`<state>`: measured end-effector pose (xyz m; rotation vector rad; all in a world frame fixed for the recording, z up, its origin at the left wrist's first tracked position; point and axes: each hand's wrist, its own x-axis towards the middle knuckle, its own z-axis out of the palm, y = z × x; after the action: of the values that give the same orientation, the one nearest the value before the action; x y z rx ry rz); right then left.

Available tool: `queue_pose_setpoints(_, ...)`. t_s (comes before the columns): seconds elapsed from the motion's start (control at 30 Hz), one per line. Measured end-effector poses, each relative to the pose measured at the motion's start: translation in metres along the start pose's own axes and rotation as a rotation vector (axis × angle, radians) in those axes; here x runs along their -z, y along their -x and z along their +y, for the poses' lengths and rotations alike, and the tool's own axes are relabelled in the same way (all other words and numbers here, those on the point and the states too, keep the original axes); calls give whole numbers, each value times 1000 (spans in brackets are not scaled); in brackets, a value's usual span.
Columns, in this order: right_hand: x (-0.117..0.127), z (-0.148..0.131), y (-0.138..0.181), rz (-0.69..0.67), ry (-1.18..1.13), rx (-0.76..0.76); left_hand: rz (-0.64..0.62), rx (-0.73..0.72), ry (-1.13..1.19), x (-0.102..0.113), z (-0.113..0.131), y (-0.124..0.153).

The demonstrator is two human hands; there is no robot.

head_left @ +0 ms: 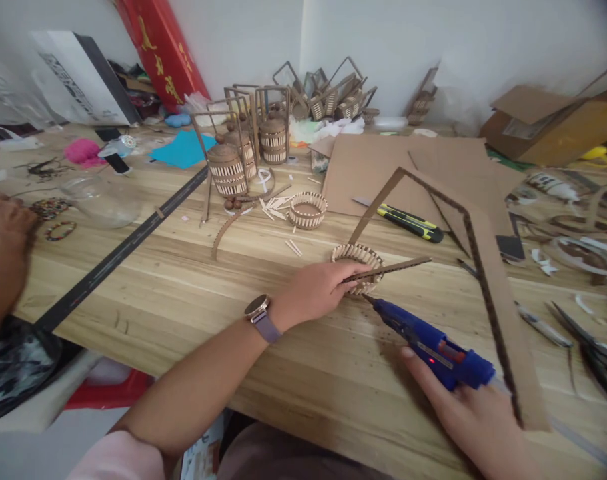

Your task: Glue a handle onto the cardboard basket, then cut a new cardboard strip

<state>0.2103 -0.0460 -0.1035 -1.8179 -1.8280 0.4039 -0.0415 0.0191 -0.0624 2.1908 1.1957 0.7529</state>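
My left hand (318, 290), with a watch on its wrist, is closed at the near rim of a small round basket (366, 253) of pale sticks and brown cardboard. A narrow cardboard strip (403, 268) sticks out from its fingers across the basket. My right hand (476, 417) is wrapped round a blue glue gun (428, 343) with a red light showing. The gun's nozzle points at the basket's near side, close to my left fingertips. A long bent cardboard strip (433, 193) rises behind the basket and comes down beside the gun. My right fingers are partly hidden.
A second small basket (307, 211) stands behind, beside loose sticks (274, 208). Further back are lidded baskets with tall handles (227, 170). A yellow-black utility knife (408, 222) lies near cardboard sheets (363, 160); scissors (591, 350) lie right. Another person's arm (3, 260) rests at left.
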Motion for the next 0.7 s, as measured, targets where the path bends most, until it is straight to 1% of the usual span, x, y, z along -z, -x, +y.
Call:
queue_pose_setpoints(0.1, 2, 2, 3, -36, 54, -55, 34, 5, 30, 1, 0, 0)
queue_pose_setpoints(0.2, -1, -3, 4, -42, 72, -114, 61, -7, 43, 1, 0, 1)
queue_pose_setpoints(0.3, -1, -9, 3, -33, 54, -78, 68, -23, 40, 1, 1, 1)
queue_pose_setpoints(0.37, 1, -8, 1, -18, 51, -45, 63, -20, 35, 1, 2, 1)
queue_pose_setpoints(0.53, 3, 4, 0, -48, 109, -98, 54, -12, 24, 2, 4, 1)
queue_pose_setpoints(0.6, 1, 1, 0, -33, 95, -93, 57, -21, 30, 2, 4, 1)
queue_pose_setpoints(0.7, -3, -10, 2, 47, 77, -124, 62, -26, 32, 1, 3, 1)
